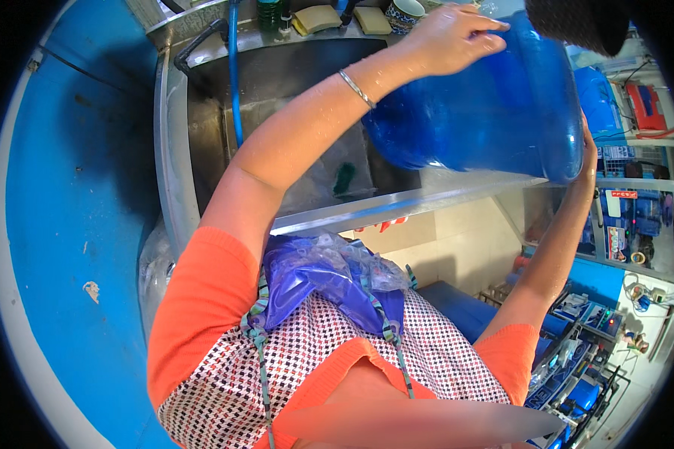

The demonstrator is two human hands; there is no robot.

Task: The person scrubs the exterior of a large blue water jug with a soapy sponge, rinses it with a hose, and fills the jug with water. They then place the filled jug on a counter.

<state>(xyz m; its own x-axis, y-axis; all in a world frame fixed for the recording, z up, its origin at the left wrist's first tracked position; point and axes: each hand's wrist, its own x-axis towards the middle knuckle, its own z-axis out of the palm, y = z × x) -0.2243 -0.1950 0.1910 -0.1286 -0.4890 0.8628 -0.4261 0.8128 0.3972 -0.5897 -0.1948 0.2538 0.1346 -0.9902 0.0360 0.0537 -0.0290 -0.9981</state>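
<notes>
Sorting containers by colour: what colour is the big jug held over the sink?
Translucent blue jug, seen in the head view, gripped by both hands.

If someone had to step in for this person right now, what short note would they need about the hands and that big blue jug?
Left hand: wet, pressed on the upper end of the big blue water jug.
Right hand: supporting the jug's other end from the side.
Jug: held up on its side over the steel sink, off every surface.
Sponges lie on the sink's back ledge; blue hose hangs into the basin.
Done: jug lifted. Left: cannot tell whether it is washed.
</notes>
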